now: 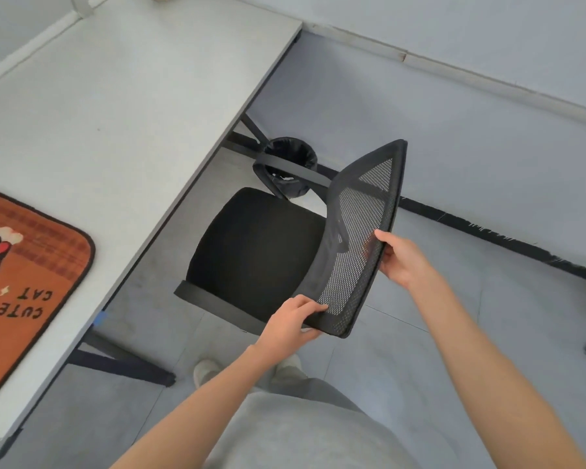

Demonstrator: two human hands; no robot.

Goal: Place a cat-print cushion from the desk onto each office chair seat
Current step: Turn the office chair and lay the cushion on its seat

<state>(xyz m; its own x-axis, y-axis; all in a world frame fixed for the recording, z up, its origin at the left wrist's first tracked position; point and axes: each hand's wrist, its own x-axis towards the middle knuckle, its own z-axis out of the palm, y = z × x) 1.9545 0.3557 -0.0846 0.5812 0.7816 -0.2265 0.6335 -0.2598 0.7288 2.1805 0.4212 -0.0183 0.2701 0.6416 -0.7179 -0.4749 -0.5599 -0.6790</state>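
Left hand and right hand each grip the chair backrest; your 2-handed pull may roll it against the desk, leaving the cushion unreached.

Black-lined waste bin under desk edge

**Both hands on the chair back**

The left hand grips the near corner of the chair's mesh backrest, fingers curled over its rim. The right hand holds the top edge. The black seat faces the desk and lies bare. An orange cushion printed "CUTE CAT" lies flat on the desk's left side. A bin stands beyond the seat.
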